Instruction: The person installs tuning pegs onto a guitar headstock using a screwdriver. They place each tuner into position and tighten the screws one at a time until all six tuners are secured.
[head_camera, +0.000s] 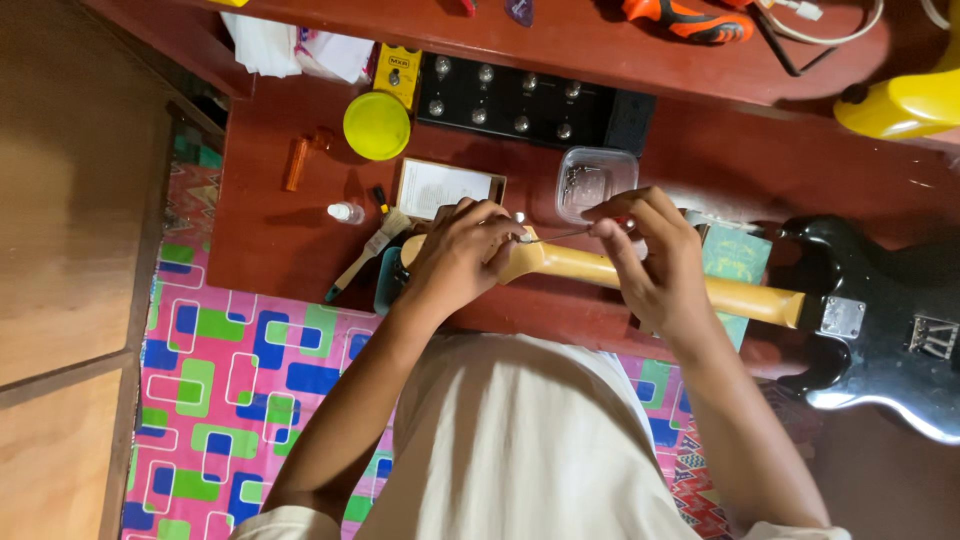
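An electric guitar lies face down across the red-brown table (280, 250), its pale yellow neck (650, 278) running left from the black body (880, 330). My left hand (462, 250) grips the headstock end of the neck. My right hand (645, 255) pinches a thin screwdriver (560, 236) by its handle, the metal tip pointing left at the headstock near my left fingers. A small clear plastic box (596, 182) with small metal parts sits just behind my hands.
A black multi-switch pedal board (520, 100), a yellow pedal (398, 72), a yellow round lid (376, 126), a small brush (368, 252), a white dropper bottle (346, 212), an orange tool (298, 160) and a framed paper (445, 186) lie on the table. A patterned pink mat (230, 400) covers the floor.
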